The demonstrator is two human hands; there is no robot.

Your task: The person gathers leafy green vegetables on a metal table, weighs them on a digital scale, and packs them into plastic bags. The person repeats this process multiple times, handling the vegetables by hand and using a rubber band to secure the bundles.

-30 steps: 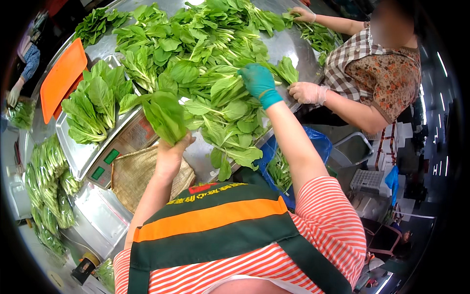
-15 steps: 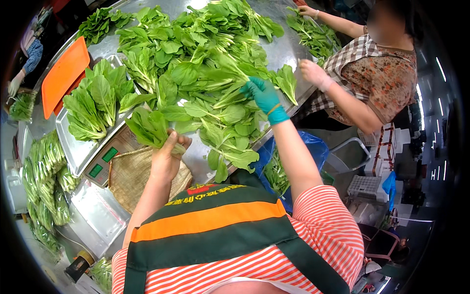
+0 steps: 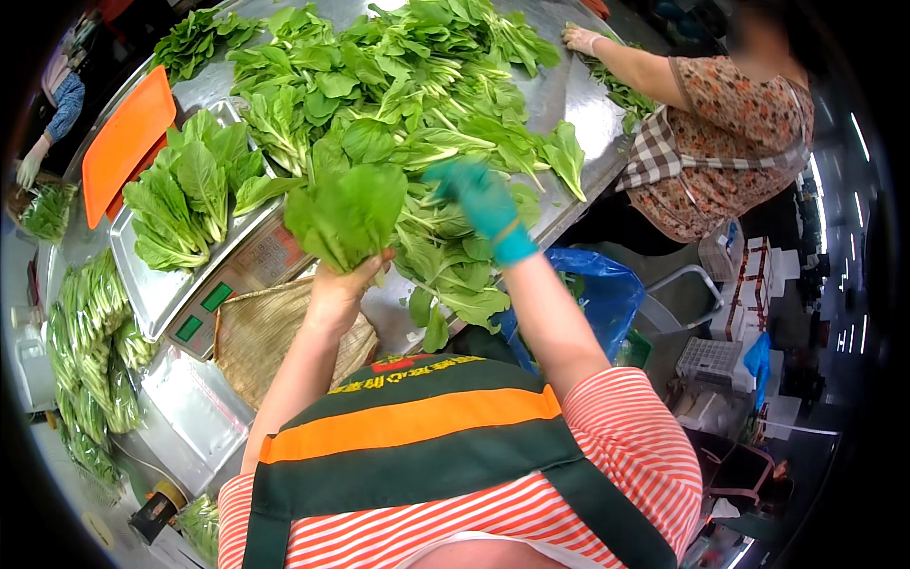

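Hands (image 3: pixel 343 289) around broad-leaved green bunch (image 3: pixel 346 213)

Counted: 1 orange tray (image 3: pixel 128 142), 1 steel scale pan (image 3: pixel 142 284) carrying 1 heap of greens (image 3: pixel 190 194), 1 woven mat (image 3: pixel 261 337), 1 blue plastic bag (image 3: pixel 597 294), 1 teal glove (image 3: pixel 483 204), 1 bare hand (image 3: pixel 341 289) gripping 1 leafy bunch (image 3: pixel 346 213), 2 other workers in view.

Long steel table (image 3: pixel 578 100), dim floor at right, stacked white crates (image 3: pixel 709 360), ceiling strip lights reflected.
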